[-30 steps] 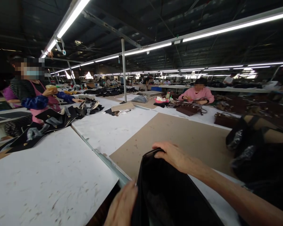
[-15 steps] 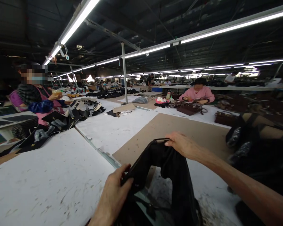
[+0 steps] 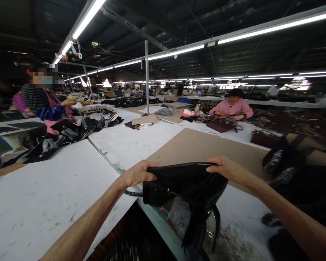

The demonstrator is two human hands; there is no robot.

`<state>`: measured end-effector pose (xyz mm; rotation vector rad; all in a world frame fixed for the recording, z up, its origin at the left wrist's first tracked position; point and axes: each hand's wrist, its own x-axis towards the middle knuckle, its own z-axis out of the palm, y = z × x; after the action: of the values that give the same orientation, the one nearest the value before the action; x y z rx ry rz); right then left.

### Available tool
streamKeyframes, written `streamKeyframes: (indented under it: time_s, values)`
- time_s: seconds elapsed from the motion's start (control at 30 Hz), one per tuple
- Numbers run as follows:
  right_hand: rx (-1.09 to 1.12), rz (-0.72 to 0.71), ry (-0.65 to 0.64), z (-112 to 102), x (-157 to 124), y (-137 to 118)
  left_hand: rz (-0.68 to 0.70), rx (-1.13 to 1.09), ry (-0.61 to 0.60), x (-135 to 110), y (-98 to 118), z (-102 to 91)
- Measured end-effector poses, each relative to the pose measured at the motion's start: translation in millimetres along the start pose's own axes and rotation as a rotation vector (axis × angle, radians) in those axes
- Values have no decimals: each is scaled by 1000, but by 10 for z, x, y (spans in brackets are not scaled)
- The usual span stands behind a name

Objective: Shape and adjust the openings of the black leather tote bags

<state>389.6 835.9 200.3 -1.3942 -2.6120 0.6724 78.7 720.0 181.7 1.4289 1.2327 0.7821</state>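
Between my hands a black handbag (image 3: 179, 181) is stretched by its upper edge, over the near edge of the table. My left hand (image 3: 139, 172) pinches the left end of that edge, thumb towards me. At the right end my right hand (image 3: 224, 167) grips the same edge with thumb and fingers. A dark strap (image 3: 216, 224) with metal rings dangles from the bag's right side, and a loop of handle (image 3: 133, 193) pokes out below my left hand. The bag's underside is hidden.
The white table covering (image 3: 57, 203) is stained. Brown cardboard (image 3: 214, 145) lies beyond the bag. Black bags (image 3: 301, 174) pile up at right, black pieces (image 3: 57, 141) at left. One person (image 3: 47, 98) stands left; another, in pink (image 3: 230, 107), works opposite among brown bags (image 3: 222, 125).
My left hand has moved up and forward, drawing the bag's upper edge nearly straight. The bag has lifted, and its strap and rings now hang in view. My right hand has shifted slightly right.
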Motion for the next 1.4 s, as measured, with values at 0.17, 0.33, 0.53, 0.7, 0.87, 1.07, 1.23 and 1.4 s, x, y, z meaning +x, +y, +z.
streamKeyframes:
  time_s: [0.17, 0.33, 0.53, 0.7, 0.87, 1.07, 1.23, 1.4]
  values:
    - [23, -50, -42, -9, 128, 96, 48, -147, -8, 21, -98, -33]
    - [82, -30, -55, 6, 142, 126, 60, -227, 28, 63, -182, -70]
    - [32, -42, -55, 8, 135, 106, 138, -26, 127, 32, -193, -75]
    - [34, -10, -33, 8, 108, 74, 158, 3, 124, 20, -147, -30]
    - [13, 8, -3, -1, 68, 21, 134, -62, 117, 68, -158, -12]
    - [-3, -7, 29, -20, -49, -79, 147, 165, 58, 84, 43, -42]
    - [-5, -1, 61, -17, -99, -110, 126, 823, 277, 180, 344, 149]
    - [14, -22, 80, -13, -90, -106, 175, 1110, 318, 379, 360, 429]
